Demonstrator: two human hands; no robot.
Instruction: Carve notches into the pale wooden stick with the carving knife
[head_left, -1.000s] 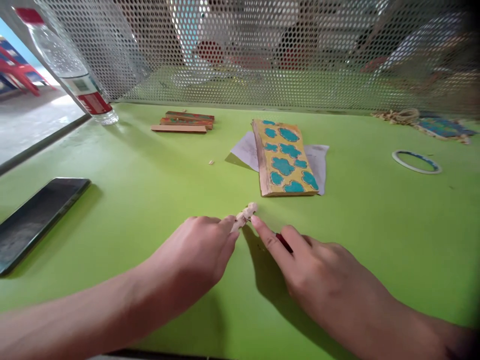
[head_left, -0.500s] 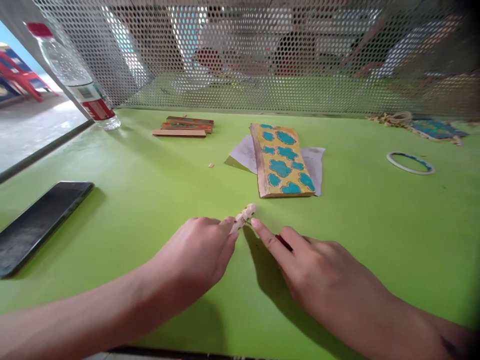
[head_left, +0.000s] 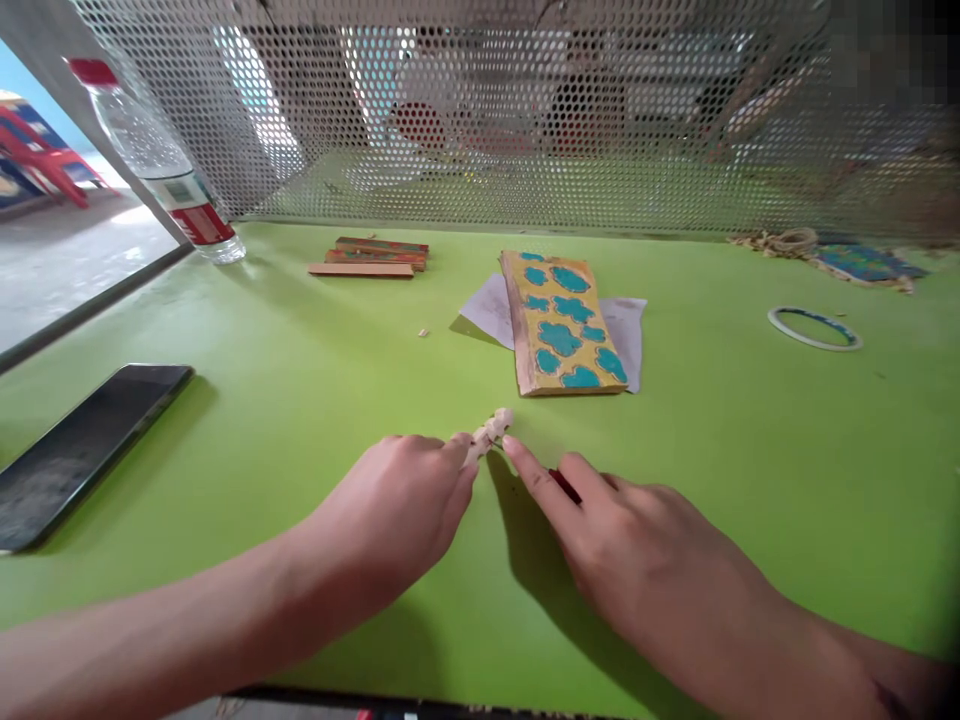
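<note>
Between the thumb and index finger of my left hand is a small, pale, knobbly carved piece with dark marks, its far end sticking out. My right hand is closed around a slim tool with a dark red handle, most of it hidden by the fingers. That tool's thin tip meets the pale piece beside my outstretched right index finger. Just beyond lies a yellow board painted with teal blotches, resting on a sheet of white paper.
A phone lies at the left on the green table. Behind it stand a plastic bottle and stacked wooden strips. At the right are a tape ring, coiled cord and a blue painted piece. A perforated metal screen closes the back.
The camera view has shifted very slightly. Both hands keep nearly the same grip and place, with the tool tip still against the pale piece.
</note>
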